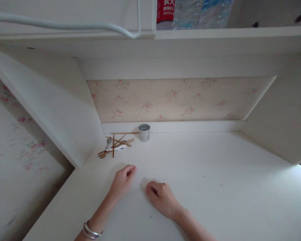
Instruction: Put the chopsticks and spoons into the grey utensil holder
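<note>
My left hand (122, 180) rests on the white desktop in a loose fist, with nothing seen in it. To its right and a little nearer to me, my right hand (163, 199) is curled the same way, also with nothing showing. Beyond the left hand lies a loose pile of crossed wooden chopsticks (113, 152). A white ceramic spoon (118, 148) with a blue mark lies among them, and a metal spoon (108, 141) is at the pile's left. Behind and right of the pile, a grey perforated metal utensil holder (144, 135) stands upright. Neither hand touches these things.
White side panels (271, 124) bound the desk (203, 201) left and right, with flowered wallpaper (170, 100) at the back. Overhead runs a shelf (215, 32) holding plastic-wrapped bottles (200, 15). A white cable (65, 25) hangs across the upper left.
</note>
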A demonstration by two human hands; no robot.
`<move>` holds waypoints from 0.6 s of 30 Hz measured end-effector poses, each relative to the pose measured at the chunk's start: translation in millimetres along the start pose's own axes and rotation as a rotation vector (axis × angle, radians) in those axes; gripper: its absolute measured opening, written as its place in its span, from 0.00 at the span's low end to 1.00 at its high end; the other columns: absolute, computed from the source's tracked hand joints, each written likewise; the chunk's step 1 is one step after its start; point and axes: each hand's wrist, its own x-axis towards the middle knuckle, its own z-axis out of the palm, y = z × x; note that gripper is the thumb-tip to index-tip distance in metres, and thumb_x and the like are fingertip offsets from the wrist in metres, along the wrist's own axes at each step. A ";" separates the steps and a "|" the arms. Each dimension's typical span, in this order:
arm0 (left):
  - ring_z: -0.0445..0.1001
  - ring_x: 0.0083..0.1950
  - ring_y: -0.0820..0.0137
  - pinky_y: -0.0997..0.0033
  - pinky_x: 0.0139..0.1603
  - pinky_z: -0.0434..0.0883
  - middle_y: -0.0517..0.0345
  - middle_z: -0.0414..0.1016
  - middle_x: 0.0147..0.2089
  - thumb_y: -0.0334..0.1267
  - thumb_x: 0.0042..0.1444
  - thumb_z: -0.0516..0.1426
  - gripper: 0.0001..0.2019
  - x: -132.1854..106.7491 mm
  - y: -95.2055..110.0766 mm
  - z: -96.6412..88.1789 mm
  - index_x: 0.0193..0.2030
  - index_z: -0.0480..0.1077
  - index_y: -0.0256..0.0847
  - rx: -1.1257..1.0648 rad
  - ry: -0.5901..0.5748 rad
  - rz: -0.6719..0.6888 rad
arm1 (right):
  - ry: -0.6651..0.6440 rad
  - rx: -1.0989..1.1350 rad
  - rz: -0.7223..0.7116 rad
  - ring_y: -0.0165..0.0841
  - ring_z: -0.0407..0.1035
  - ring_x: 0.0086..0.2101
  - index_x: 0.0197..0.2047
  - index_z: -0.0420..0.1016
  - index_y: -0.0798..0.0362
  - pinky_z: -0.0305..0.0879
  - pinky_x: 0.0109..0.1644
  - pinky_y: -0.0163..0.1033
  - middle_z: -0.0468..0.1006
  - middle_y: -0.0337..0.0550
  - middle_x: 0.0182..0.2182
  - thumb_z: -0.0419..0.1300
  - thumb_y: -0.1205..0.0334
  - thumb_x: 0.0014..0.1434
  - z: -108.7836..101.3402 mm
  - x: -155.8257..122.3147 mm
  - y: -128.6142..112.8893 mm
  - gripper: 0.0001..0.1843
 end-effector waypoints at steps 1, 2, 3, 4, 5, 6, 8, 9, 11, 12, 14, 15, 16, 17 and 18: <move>0.71 0.31 0.69 0.73 0.33 0.65 0.58 0.75 0.30 0.52 0.62 0.45 0.21 11.1 -5.0 -11.0 0.39 0.72 0.39 0.029 0.082 -0.033 | 0.000 -0.017 -0.002 0.29 0.67 0.26 0.32 0.75 0.51 0.53 0.30 0.32 0.77 0.39 0.25 0.49 0.59 0.65 0.8 -0.1 0.9 0.16; 0.71 0.32 0.69 0.73 0.35 0.65 0.58 0.75 0.30 0.52 0.62 0.45 0.21 24.2 -9.8 -22.9 0.39 0.72 0.39 0.078 0.148 -0.039 | -0.002 -0.029 -0.005 0.29 0.67 0.26 0.32 0.76 0.51 0.53 0.30 0.32 0.77 0.39 0.25 0.49 0.60 0.64 1.4 -0.1 1.6 0.16; 0.72 0.33 0.68 0.72 0.37 0.66 0.57 0.75 0.31 0.52 0.62 0.45 0.21 39.0 -14.4 -35.3 0.39 0.73 0.39 0.146 0.190 -0.027 | -0.003 -0.040 -0.008 0.29 0.67 0.26 0.32 0.76 0.51 0.52 0.29 0.32 0.77 0.39 0.25 0.49 0.61 0.64 1.8 -0.1 2.0 0.15; 0.72 0.35 0.67 0.71 0.40 0.66 0.56 0.76 0.33 0.51 0.61 0.45 0.21 55.1 -18.7 -47.5 0.39 0.73 0.39 0.223 0.223 -0.008 | -0.003 -0.050 -0.011 0.29 0.67 0.25 0.32 0.76 0.51 0.52 0.29 0.32 0.77 0.39 0.25 0.49 0.61 0.64 2.1 0.0 2.2 0.15; 0.73 0.39 0.67 0.71 0.43 0.67 0.55 0.77 0.37 0.50 0.61 0.46 0.21 71.8 -23.0 -58.8 0.41 0.73 0.39 0.299 0.238 0.008 | -0.002 -0.058 -0.014 0.28 0.67 0.25 0.31 0.76 0.51 0.52 0.29 0.32 0.77 0.39 0.25 0.49 0.62 0.64 2.0 0.0 2.1 0.15; 0.72 0.42 0.66 0.70 0.46 0.66 0.53 0.77 0.41 0.49 0.61 0.45 0.21 88.5 -27.3 -68.7 0.42 0.73 0.39 0.379 0.229 0.015 | 0.000 -0.064 -0.018 0.28 0.67 0.25 0.31 0.76 0.51 0.52 0.28 0.32 0.77 0.39 0.24 0.49 0.62 0.63 1.8 0.1 1.9 0.15; 0.72 0.48 0.63 0.68 0.51 0.65 0.51 0.76 0.45 0.51 0.59 0.47 0.21 119.0 -36.9 -82.8 0.42 0.75 0.40 0.487 0.145 -0.012 | 0.002 -0.069 -0.031 0.28 0.68 0.25 0.31 0.76 0.51 0.52 0.28 0.31 0.77 0.39 0.24 0.49 0.63 0.63 0.9 0.0 1.6 0.16; 0.71 0.50 0.60 0.66 0.52 0.65 0.49 0.76 0.47 0.52 0.57 0.48 0.22 131.5 -42.4 -86.7 0.43 0.75 0.38 0.503 0.128 -0.028 | 0.004 -0.071 -0.037 0.29 0.68 0.25 0.31 0.76 0.51 0.52 0.28 0.31 0.78 0.40 0.24 0.49 0.62 0.63 0.4 0.0 1.6 0.15; 0.69 0.55 0.53 0.60 0.55 0.64 0.44 0.74 0.51 0.55 0.54 0.51 0.26 149.9 -54.2 -88.3 0.47 0.74 0.36 0.527 0.103 -0.068 | 0.006 -0.076 -0.040 0.29 0.68 0.25 0.32 0.76 0.51 0.52 0.28 0.31 0.78 0.40 0.25 0.50 0.62 0.63 -0.3 0.0 2.0 0.15; 0.67 0.57 0.50 0.57 0.56 0.63 0.41 0.73 0.54 0.57 0.52 0.52 0.28 155.8 -60.3 -86.5 0.49 0.74 0.35 0.536 0.093 -0.082 | 0.006 -0.078 -0.039 0.29 0.69 0.25 0.32 0.76 0.50 0.53 0.28 0.31 0.78 0.40 0.25 0.50 0.62 0.63 -0.4 0.2 2.6 0.15; 0.63 0.62 0.46 0.52 0.59 0.59 0.40 0.70 0.58 0.60 0.50 0.53 0.32 163.0 -71.8 -79.1 0.52 0.72 0.36 0.548 0.075 -0.101 | 0.003 -0.087 -0.033 0.29 0.69 0.25 0.33 0.77 0.50 0.53 0.29 0.31 0.79 0.39 0.25 0.50 0.62 0.63 -0.4 1.0 4.0 0.14; 0.60 0.63 0.44 0.49 0.60 0.58 0.40 0.68 0.60 0.62 0.50 0.52 0.34 165.4 -76.9 -74.2 0.54 0.71 0.37 0.554 0.063 -0.108 | -0.002 -0.092 -0.031 0.29 0.69 0.25 0.33 0.76 0.50 0.53 0.29 0.31 0.79 0.39 0.26 0.51 0.62 0.62 -0.3 1.5 4.9 0.13; 0.58 0.65 0.43 0.47 0.61 0.56 0.41 0.66 0.61 0.63 0.50 0.51 0.35 167.7 -81.5 -68.9 0.56 0.70 0.40 0.560 0.046 -0.119 | -0.008 -0.097 -0.030 0.29 0.70 0.25 0.33 0.76 0.49 0.53 0.29 0.31 0.79 0.38 0.26 0.51 0.63 0.62 -0.3 2.2 5.6 0.13; 0.56 0.66 0.42 0.45 0.61 0.54 0.43 0.65 0.63 0.64 0.51 0.49 0.35 170.2 -85.3 -63.6 0.58 0.69 0.42 0.569 0.026 -0.131 | -0.014 -0.099 -0.029 0.28 0.70 0.26 0.33 0.76 0.49 0.53 0.29 0.31 0.79 0.38 0.26 0.51 0.63 0.62 -0.5 2.9 6.2 0.13; 0.54 0.67 0.42 0.43 0.62 0.52 0.44 0.63 0.65 0.65 0.51 0.48 0.36 173.3 -88.5 -58.4 0.60 0.67 0.44 0.582 0.003 -0.142 | -0.020 -0.100 -0.029 0.28 0.70 0.26 0.33 0.76 0.49 0.53 0.29 0.30 0.80 0.38 0.26 0.51 0.64 0.62 -0.8 3.6 6.6 0.13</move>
